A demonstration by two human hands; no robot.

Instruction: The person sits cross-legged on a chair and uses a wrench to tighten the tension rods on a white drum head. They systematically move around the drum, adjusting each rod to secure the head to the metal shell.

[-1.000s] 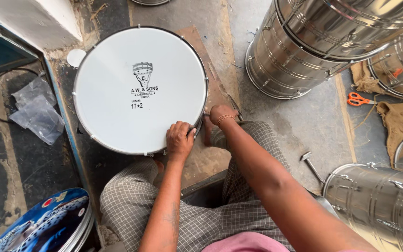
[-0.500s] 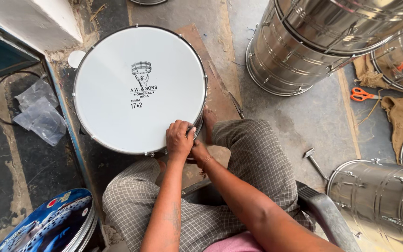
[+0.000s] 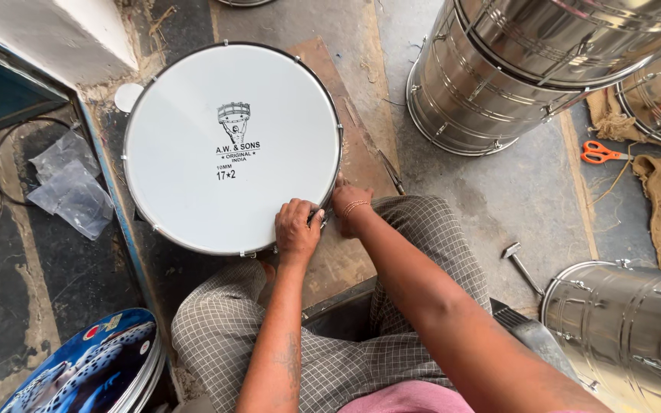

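While the big white drum lies flat on the floor, both hands (left hand, right hand) press together on its near rim.

The drum head is white with a small black emblem and a dark rim. The trousers are grey-and-white checked. The steel drum shells are silver; the scissors have orange handles. The plastic bag is clear.
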